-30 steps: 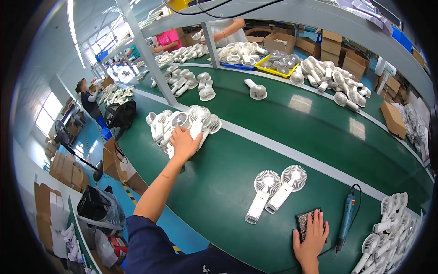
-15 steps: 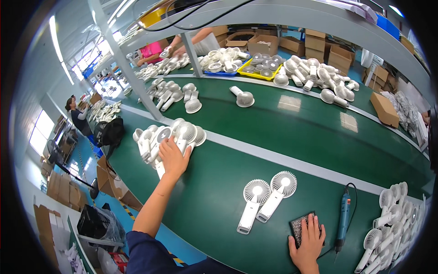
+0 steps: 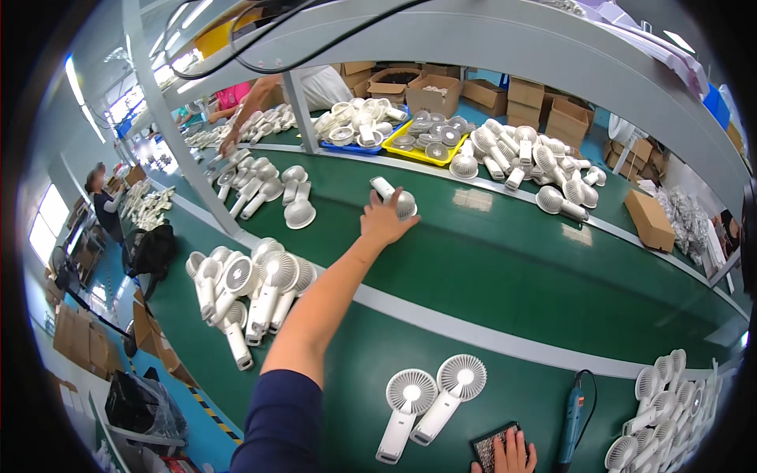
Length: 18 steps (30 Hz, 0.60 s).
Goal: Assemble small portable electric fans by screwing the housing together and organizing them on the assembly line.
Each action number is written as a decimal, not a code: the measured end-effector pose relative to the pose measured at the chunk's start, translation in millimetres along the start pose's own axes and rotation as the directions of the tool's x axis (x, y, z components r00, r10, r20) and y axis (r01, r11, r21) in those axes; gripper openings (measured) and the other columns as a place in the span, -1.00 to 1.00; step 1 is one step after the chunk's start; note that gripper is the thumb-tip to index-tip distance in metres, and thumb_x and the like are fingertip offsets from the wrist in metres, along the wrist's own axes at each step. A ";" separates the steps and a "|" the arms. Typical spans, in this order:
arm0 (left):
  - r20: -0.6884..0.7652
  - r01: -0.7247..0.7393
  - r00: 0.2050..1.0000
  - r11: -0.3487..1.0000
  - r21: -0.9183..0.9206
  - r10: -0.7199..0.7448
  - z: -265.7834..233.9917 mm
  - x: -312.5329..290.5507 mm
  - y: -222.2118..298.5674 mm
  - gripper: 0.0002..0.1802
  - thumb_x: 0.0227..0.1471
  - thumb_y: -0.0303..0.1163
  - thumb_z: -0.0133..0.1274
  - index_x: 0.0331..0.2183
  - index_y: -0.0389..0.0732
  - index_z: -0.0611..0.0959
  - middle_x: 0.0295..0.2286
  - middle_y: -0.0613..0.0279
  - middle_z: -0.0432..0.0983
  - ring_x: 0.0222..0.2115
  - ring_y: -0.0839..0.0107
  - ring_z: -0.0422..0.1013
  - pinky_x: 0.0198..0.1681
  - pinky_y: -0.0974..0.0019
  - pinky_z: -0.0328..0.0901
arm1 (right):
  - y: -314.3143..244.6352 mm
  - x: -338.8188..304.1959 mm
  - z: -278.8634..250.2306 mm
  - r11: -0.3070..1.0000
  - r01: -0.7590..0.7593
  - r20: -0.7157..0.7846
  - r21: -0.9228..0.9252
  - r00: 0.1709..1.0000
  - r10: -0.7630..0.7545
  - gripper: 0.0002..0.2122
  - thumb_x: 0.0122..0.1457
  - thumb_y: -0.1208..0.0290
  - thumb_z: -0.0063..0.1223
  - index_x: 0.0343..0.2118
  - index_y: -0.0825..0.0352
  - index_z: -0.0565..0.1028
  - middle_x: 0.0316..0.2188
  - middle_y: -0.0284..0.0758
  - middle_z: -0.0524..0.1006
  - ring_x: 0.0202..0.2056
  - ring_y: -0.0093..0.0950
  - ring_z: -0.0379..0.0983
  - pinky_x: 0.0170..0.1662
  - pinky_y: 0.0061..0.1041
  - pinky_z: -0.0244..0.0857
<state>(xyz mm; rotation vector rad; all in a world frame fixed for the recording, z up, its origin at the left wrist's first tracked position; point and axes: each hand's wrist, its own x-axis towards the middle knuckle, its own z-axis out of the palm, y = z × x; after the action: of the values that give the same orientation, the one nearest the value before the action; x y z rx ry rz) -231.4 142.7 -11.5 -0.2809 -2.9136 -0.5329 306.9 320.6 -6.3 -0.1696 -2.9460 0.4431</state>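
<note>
My left hand reaches far out over the green belt. Its fingers are spread at a white handheld fan part lying there, and whether they touch it is hard to tell. Near the lower edge, my right hand rests with straight fingers on a small black tray of tiny metal pieces, probably screws. Left of that tray, two white handheld fans lie side by side on the green table. A blue electric screwdriver lies to the right of my right hand.
Piled white fans lie at the table's left, and stacked fans at its right. Across the belt stand a yellow tray, a blue tray and more fan parts. A metal post rises at left. A co-worker's arm reaches in beyond.
My left hand has left the fan pile and moved forward and right to the fan part on the belt. The view has shifted; my right hand stays at the small tray.
</note>
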 end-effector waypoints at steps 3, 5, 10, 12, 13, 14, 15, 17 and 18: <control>0.048 0.039 0.998 0.997 0.067 -0.042 25.7 26.4 16.5 -0.06 -0.09 0.32 0.20 0.27 0.28 0.29 0.23 -0.26 0.06 0.12 -0.28 0.28 0.12 -0.18 0.27 | -3.0 2.4 -3.6 1.000 -0.015 0.022 0.006 1.000 0.015 -0.45 0.17 0.24 0.17 0.20 0.37 0.39 0.30 -0.07 0.29 0.32 -0.08 0.16 0.34 0.02 -0.10; 0.069 0.071 0.995 0.997 0.012 -0.072 31.3 41.2 16.8 -0.15 -0.08 0.27 0.20 0.20 0.23 0.35 0.13 -0.20 0.21 0.07 -0.25 0.33 0.08 -0.18 0.30 | -0.6 1.9 0.2 1.000 -0.009 0.017 0.004 1.000 0.009 -0.45 0.16 0.24 0.17 0.20 0.37 0.39 0.30 -0.07 0.30 0.31 -0.07 0.17 0.34 0.03 -0.09; -0.003 0.117 0.993 0.986 0.118 -0.117 14.3 47.9 -13.7 -0.17 -0.08 0.13 0.21 0.19 0.09 0.35 0.06 -0.16 0.27 0.07 -0.17 0.33 0.07 -0.12 0.31 | 3.2 4.3 -0.9 0.999 -0.041 0.021 0.007 0.999 0.041 -0.43 0.14 0.22 0.17 0.20 0.37 0.39 0.29 -0.07 0.31 0.30 -0.05 0.18 0.33 0.02 -0.08; 0.028 0.132 0.990 0.983 0.128 -0.136 -4.0 41.8 -30.0 -0.11 -0.11 0.10 0.22 0.22 0.04 0.32 0.11 -0.19 0.23 0.11 -0.13 0.30 0.09 -0.10 0.29 | 5.4 5.9 1.4 0.998 -0.053 -0.011 0.029 0.999 0.053 -0.43 0.13 0.25 0.19 0.20 0.37 0.39 0.29 -0.06 0.30 0.30 -0.04 0.19 0.33 0.02 -0.08; 0.089 0.157 0.980 0.969 0.189 -0.176 -12.4 39.0 -36.8 -0.04 -0.14 0.13 0.22 0.24 -0.05 0.30 0.13 -0.24 0.21 0.14 -0.15 0.26 0.13 -0.11 0.25 | 4.3 7.6 1.4 0.997 -0.065 -0.011 0.033 0.998 0.065 -0.43 0.13 0.25 0.19 0.20 0.37 0.39 0.29 -0.06 0.30 0.30 -0.04 0.19 0.33 0.02 -0.08; 0.138 0.189 0.964 0.948 0.255 -0.229 -23.7 36.1 -48.4 0.04 -0.16 0.16 0.23 0.25 -0.14 0.27 0.14 -0.28 0.19 0.16 -0.17 0.23 0.17 -0.12 0.21 | 3.4 11.2 0.5 0.997 -0.072 -0.015 0.030 0.997 0.073 -0.43 0.12 0.27 0.20 0.19 0.38 0.39 0.29 -0.05 0.30 0.30 -0.04 0.19 0.33 0.03 -0.08; 0.136 0.187 0.964 0.948 0.258 -0.227 -31.3 34.6 -58.9 0.04 -0.16 0.16 0.23 0.25 -0.14 0.27 0.14 -0.28 0.19 0.16 -0.17 0.23 0.17 -0.12 0.21 | 3.5 13.7 -0.3 0.996 -0.081 -0.020 0.023 0.996 0.082 -0.43 0.11 0.28 0.21 0.19 0.39 0.39 0.29 -0.04 0.31 0.30 -0.03 0.19 0.33 0.03 -0.08; 0.232 0.177 0.934 0.915 0.362 -0.272 -44.1 32.5 -79.6 0.13 -0.18 0.22 0.21 0.27 -0.23 0.23 0.18 -0.32 0.16 0.21 -0.19 0.16 0.25 -0.13 0.11 | 3.9 11.8 0.8 0.998 -0.070 -0.032 0.004 0.997 0.070 -0.43 0.11 0.29 0.21 0.18 0.42 0.40 0.28 -0.02 0.32 0.30 -0.02 0.19 0.33 0.03 -0.07; 0.229 0.179 0.934 0.915 0.362 -0.273 -49.2 35.5 -87.5 0.13 -0.18 0.22 0.21 0.27 -0.23 0.23 0.18 -0.32 0.16 0.21 -0.19 0.16 0.25 -0.13 0.11 | 3.5 12.1 0.0 0.998 -0.069 -0.027 0.000 0.997 0.069 -0.43 0.11 0.29 0.20 0.18 0.42 0.40 0.27 -0.01 0.32 0.30 -0.02 0.19 0.33 0.04 -0.07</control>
<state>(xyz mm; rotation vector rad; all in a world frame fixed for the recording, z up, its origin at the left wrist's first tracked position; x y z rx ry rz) -278.1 49.9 11.8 0.0391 -3.2612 -0.0121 295.3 325.6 -5.7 -0.2760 -2.9211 0.4447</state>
